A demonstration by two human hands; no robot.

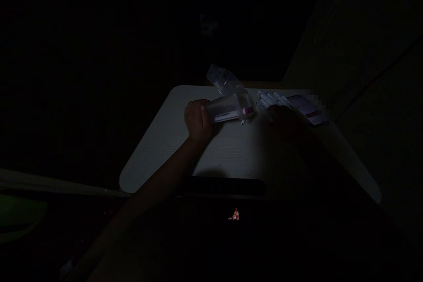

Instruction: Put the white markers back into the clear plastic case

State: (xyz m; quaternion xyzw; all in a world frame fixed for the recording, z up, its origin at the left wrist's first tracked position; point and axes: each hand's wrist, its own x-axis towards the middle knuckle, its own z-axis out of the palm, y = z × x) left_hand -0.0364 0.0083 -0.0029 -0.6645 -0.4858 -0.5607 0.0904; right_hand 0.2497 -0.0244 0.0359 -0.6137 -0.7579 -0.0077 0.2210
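1 clear box (223,108) at 11 o'clock on the counter (228,150), in the left hand (199,120), curled round its 9 o'clock end; lid (223,79) open toward 12. Inside, near the 3 o'clock mouth, a pink-capped marker (246,110). Loose markers (271,97) at 1 o'clock, just by the shadowed right hand (280,117): too dark to tell openness or hold.

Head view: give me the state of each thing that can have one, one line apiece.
Clear plastic box: open, on its side, mouth toward the right hand.
Box lid: flipped open.
Markers in the box: inside, pink and dark ends at the mouth.
Loose markers: lying in a bunch.
Phone-like item: lying flat, partly pixelated.
Left hand: closed around the box.
Right hand: at the loose markers; grip too dark to tell.
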